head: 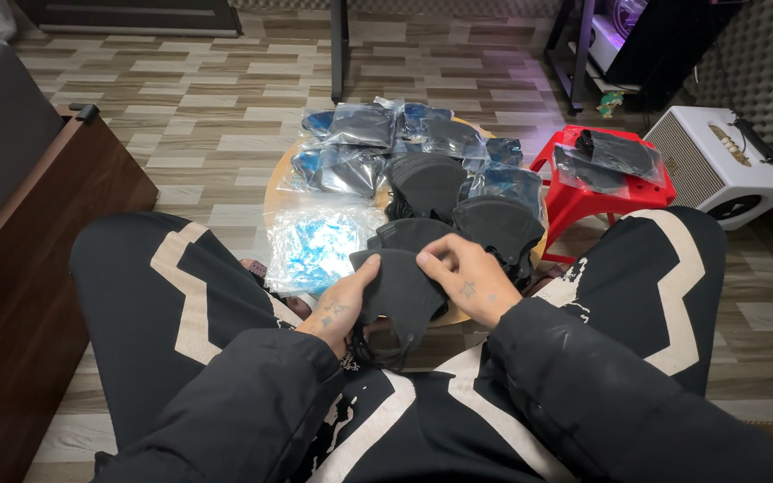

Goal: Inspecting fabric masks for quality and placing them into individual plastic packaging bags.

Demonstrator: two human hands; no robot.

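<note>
Both hands grip one black folded fabric face mask point(400, 291) over the lap, left hand point(340, 309) pinching its left edge, right hand point(467, 282) closed on top; best kept taut, loops hanging free below the fingers.

Black face mask point(400, 291) in both hands; left hand point(340, 309) and right hand point(467, 282) each carry small dark star tattoos. More black masks point(458, 215) piled on a light wood round table point(272, 201). Clear bags point(315, 246) with a blue tint. Red plastic stool point(606, 192). White speaker point(722, 165) with a beige grille. Black trousers point(154, 304) with cream zigzag stripes. Black jacket sleeves point(601, 394). Floor point(208, 107) in beige-grey wood-block pattern. Dark brown cabinet point(29, 268).
</note>
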